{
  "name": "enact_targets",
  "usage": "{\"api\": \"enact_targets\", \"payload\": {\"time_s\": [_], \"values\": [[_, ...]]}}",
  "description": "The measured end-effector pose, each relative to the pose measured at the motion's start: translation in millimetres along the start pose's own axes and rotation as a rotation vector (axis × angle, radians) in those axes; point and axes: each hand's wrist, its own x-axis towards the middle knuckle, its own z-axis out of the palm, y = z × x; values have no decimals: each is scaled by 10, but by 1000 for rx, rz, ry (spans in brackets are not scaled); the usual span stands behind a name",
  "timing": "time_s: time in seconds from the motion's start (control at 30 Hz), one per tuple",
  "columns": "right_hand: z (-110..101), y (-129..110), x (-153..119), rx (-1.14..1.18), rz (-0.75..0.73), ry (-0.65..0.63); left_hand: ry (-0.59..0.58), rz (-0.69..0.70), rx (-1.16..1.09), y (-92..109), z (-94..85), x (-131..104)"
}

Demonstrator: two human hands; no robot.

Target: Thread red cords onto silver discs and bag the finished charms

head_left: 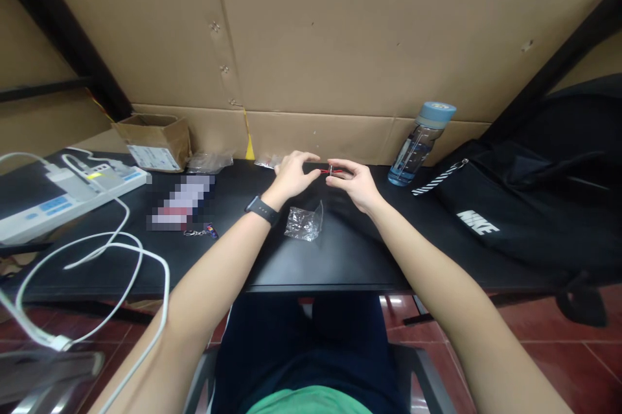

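My right hand (356, 184) is closed above the black table, thumb and fingers around a small silver piece with a thin red cord (331, 170). The cord runs left toward the thumb tip of my left hand (293, 175); whether that thumb touches it is hard to make out. On my left hand, thumb and index finger are spread apart, and a dark watch (262, 209) is on the wrist. A crumpled clear plastic bag (304, 223) lies on the table just below the hands.
A water bottle (416, 147) and black bag (479, 219) are at right. At left are a pixelated flat object (182, 203), a keychain (201, 231), a cardboard box (158, 142), a power strip (43, 210) and a white cable (168, 278). Cardboard (340, 45) walls the back.
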Motion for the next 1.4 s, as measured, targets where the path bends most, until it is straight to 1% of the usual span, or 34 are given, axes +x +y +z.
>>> {"api": "enact_targets", "payload": {"time_s": [0.07,0.1,0.2,0.23,0.27,0.33,0.4,0.5,0.6,0.67,0.77,0.9,1.03,1.17,1.23,1.4], "values": [[-36,-25,9,-46,-27,-21,-54,65,8,-40,-205,-41],[-54,-51,8,-75,-52,-40,-121,111,16,-60,-308,-91],[-83,-162,-30,-201,-162,-143,-431,218,11,-108,-541,-324],[-81,-205,-52,-249,-190,-190,-535,257,38,-117,-580,-407],[-73,-249,-78,-286,-200,-232,-598,288,66,-122,-599,-482],[-45,-342,-133,-346,-194,-300,-661,333,115,-119,-586,-594],[-15,-440,-182,-432,-208,-373,-680,362,157,-110,-535,-656],[3,-581,-227,-622,-246,-504,-692,375,228,-109,-463,-706],[-24,-654,-237,-786,-262,-639,-645,356,302,-121,-436,-748],[-58,-646,-229,-855,-261,-686,-595,351,336,-120,-430,-770],[-100,-582,-208,-939,-244,-708,-555,358,345,-103,-409,-784],[-103,-518,-191,-1066,-227,-701,-562,362,323,-85,-356,-791],[-86,-477,-187,-1142,-230,-695,-547,347,336,-77,-314,-807],[-96,-401,-174,-1109,-230,-672,-532,327,339,-63,-303,-822],[-100,-377,-167,-1085,-230,-681,-534,318,331,-62,-303,-824],[-90,-404,-166,-1077,-232,-707,-532,318,313,-86,-297,-823]]}}
